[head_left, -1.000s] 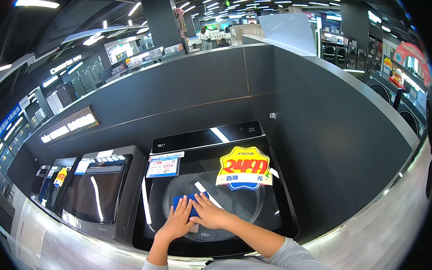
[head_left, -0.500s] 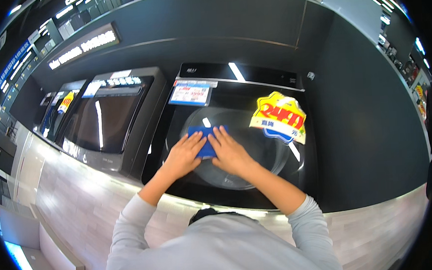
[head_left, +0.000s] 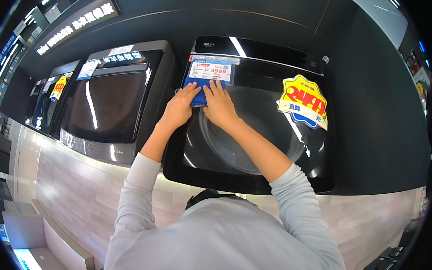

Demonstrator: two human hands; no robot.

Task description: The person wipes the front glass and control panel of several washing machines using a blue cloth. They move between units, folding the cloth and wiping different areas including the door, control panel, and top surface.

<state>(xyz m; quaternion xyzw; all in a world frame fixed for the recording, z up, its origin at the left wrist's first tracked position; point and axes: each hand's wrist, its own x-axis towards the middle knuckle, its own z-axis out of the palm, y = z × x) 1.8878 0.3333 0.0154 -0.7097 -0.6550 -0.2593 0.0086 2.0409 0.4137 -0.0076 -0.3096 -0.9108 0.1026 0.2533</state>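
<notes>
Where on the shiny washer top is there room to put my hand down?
Bare glass lid lies below the right hand and left of the yellow sale sticker. It is crowded at the back left, where both hands, left hand included, press a blue cloth beside the price card.

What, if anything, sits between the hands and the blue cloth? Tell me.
Nothing visible. The left hand and right hand both press flat on the blue cloth, which lies on the washing machine lid just below the price card.
</notes>
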